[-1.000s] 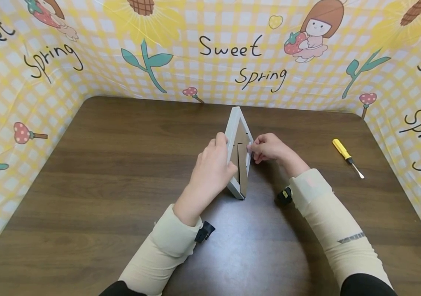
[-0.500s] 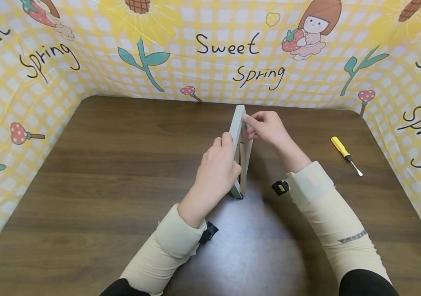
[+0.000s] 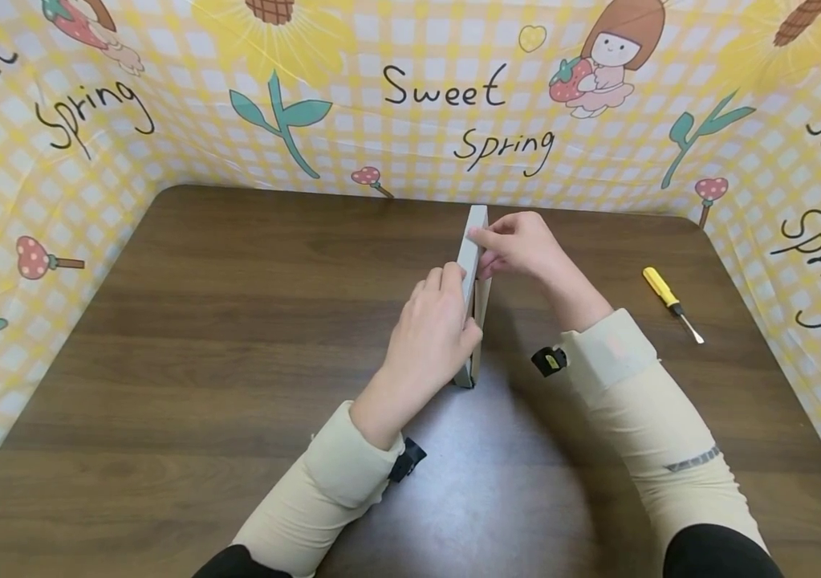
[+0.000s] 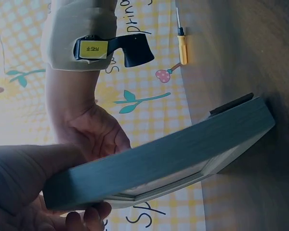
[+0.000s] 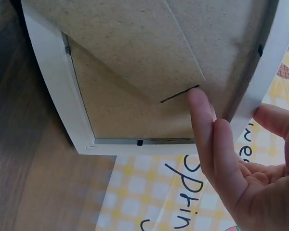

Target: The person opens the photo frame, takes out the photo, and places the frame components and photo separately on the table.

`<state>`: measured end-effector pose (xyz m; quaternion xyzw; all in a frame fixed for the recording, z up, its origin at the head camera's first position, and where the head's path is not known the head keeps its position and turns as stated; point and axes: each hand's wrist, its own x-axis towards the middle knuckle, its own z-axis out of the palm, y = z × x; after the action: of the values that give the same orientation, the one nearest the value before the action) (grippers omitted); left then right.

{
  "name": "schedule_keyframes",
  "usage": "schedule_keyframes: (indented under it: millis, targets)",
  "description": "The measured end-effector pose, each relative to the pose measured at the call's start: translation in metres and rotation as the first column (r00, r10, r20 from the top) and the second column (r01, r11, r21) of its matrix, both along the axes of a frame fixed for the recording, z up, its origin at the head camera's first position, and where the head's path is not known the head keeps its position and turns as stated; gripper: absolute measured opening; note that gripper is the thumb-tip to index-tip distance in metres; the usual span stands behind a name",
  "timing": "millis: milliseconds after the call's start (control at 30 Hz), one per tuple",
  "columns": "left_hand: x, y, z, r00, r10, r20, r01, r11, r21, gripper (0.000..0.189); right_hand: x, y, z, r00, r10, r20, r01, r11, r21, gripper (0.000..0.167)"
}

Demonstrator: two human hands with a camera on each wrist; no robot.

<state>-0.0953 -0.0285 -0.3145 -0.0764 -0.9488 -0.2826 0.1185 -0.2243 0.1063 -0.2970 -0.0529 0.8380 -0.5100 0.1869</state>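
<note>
A pale grey-white picture frame (image 3: 478, 218) stands on the table, seen nearly edge-on in the head view. My left hand (image 3: 430, 325) grips its near edge, fingers over the glass side in the left wrist view. Higher up, my right hand (image 3: 526, 245) pinches the same frame, thumb on the outer edge. In the right wrist view its fingertips touch the brown fibreboard back (image 5: 120, 110), close to the dark hinge line of the stand leg (image 5: 130, 43). Small black tabs sit along the inner rim. Most of the glass side is hidden from the head view.
A yellow-handled screwdriver (image 3: 661, 286) lies at the right of the dark wooden table (image 3: 237, 321). A yellow-checked printed cloth (image 3: 439, 48) rises behind the table and along both sides. Each wrist carries a small black camera mount (image 3: 550, 361).
The frame has turned until its edge faces the head camera, with less of its back showing. My right hand has moved up from the far side to the upper edge; the left keeps its grip.
</note>
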Motion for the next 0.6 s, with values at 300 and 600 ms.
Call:
schedule_keyframes:
  millis: [300,600]
  targets:
    - [0.001,-0.005,-0.004,0.993,-0.079,0.084,0.071,0.993,0.096,0.06,0.001,0.006,-0.002,1.0,-0.002,0.022,0.003,0.999,-0.038,0.046]
    - [0.005,-0.016,-0.017,0.961,-0.184,0.208,0.127,0.957,0.26,0.091,0.003,0.015,-0.002,0.999,-0.009,0.04,0.012,0.997,-0.074,0.046]
